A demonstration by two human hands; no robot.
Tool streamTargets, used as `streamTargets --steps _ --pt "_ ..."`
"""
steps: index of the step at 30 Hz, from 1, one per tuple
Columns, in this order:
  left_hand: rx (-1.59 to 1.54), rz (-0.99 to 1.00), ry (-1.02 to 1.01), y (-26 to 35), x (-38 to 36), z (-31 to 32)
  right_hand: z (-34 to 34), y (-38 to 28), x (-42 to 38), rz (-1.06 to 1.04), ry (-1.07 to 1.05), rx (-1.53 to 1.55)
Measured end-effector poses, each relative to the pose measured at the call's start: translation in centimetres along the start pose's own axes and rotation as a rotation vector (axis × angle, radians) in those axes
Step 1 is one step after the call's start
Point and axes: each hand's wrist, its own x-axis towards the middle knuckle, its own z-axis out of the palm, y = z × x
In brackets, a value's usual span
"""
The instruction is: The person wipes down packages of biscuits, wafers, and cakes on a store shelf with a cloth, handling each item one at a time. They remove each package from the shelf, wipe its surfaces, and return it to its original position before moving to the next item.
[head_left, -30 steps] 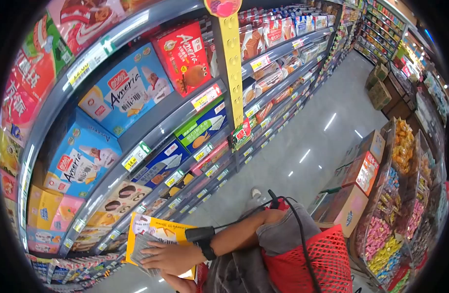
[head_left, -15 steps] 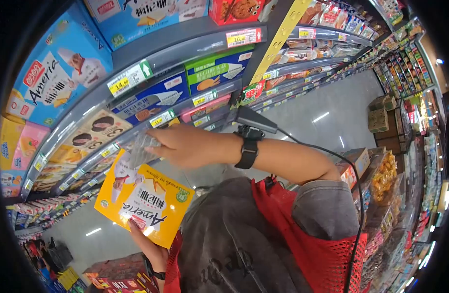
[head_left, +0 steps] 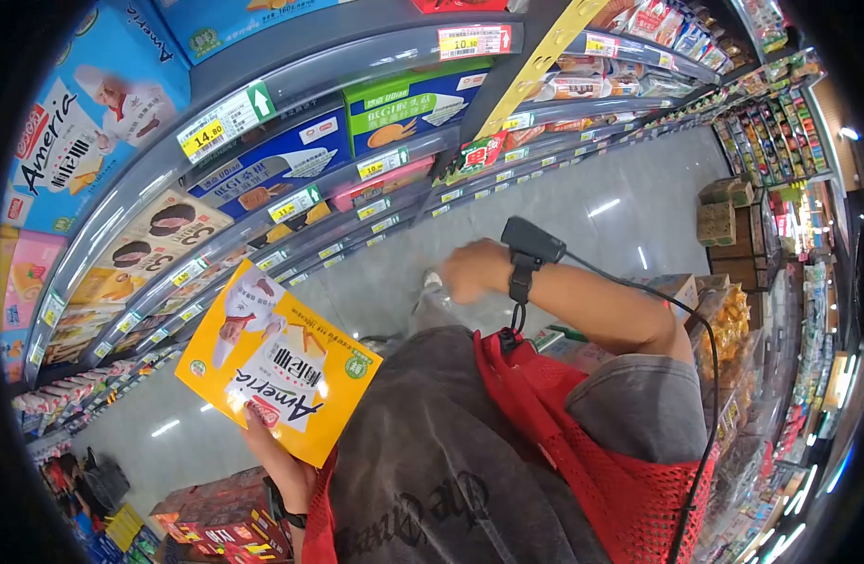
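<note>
My left hand (head_left: 267,442) holds a yellow Ameria box (head_left: 282,367) by its lower edge, with the thumb on the printed front and the other fingers hidden behind it. The box is tilted, in front of my body at the lower left. Away from the box, to its upper right, my right hand (head_left: 477,271) is closed and somewhat blurred. A crumpled piece of clear plastic (head_left: 434,296) hangs from its fingers over the floor. A black device is strapped to my right wrist.
Shelves (head_left: 347,56) with price tags curve across the upper left. Blue Ameria boxes (head_left: 94,122) and a green box (head_left: 404,113) stand on them. Red boxes (head_left: 225,517) are stacked at the lower left, bagged snacks (head_left: 733,338) at the right. A black cable (head_left: 700,320) runs past my right arm.
My right hand has moved right, away from the yellow box, with the clear plastic. My left hand still holds the box in nearly the same place. The view has shifted slightly.
</note>
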Motion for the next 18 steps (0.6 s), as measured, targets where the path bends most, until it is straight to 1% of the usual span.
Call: streamTargets --steps 2,4,6,7,8,10,11,13,15,16,17,18 --pt "0.002 0.000 0.006 0.0 0.1 -0.2 3.7 2.4 0.8 0.116 -0.001 -0.134" --pt "-0.005 0.010 0.013 -0.4 0.6 -0.6 7.2 5.4 2.0 0.221 0.175 -0.199" --pt "0.009 0.037 0.026 -0.7 0.7 -0.5 7.0 7.8 0.6 0.178 0.193 -0.294" --pt "0.017 0.052 0.032 -0.8 0.8 -0.5 8.7 9.4 0.7 0.199 0.186 -0.366" --pt "0.009 0.053 0.035 -0.9 0.8 -0.6 10.3 10.9 0.9 0.183 0.126 -0.397" --pt "-0.010 0.056 0.041 -1.0 1.0 -0.7 14.8 14.0 1.6 0.094 -0.116 -0.386" --pt "-0.012 0.060 0.032 -0.9 0.9 -0.6 17.4 15.3 2.5 0.021 -0.268 -0.348" --pt "-0.010 0.064 0.016 -0.6 0.7 -0.5 20.6 16.2 3.0 -0.047 -0.532 -0.080" --pt "-0.012 0.041 0.028 -0.6 0.6 -0.5 21.6 15.9 2.7 0.045 -0.708 0.318" --pt "-0.012 0.030 0.034 -0.5 0.6 -0.4 20.7 14.7 1.9 0.116 -0.792 0.506" --pt "-0.017 0.039 0.026 -0.6 0.6 -0.3 19.3 13.7 1.0 0.101 -0.821 0.627" --pt "-0.022 0.047 0.017 -0.7 0.6 -0.1 18.8 13.3 0.9 0.090 -0.818 0.683"
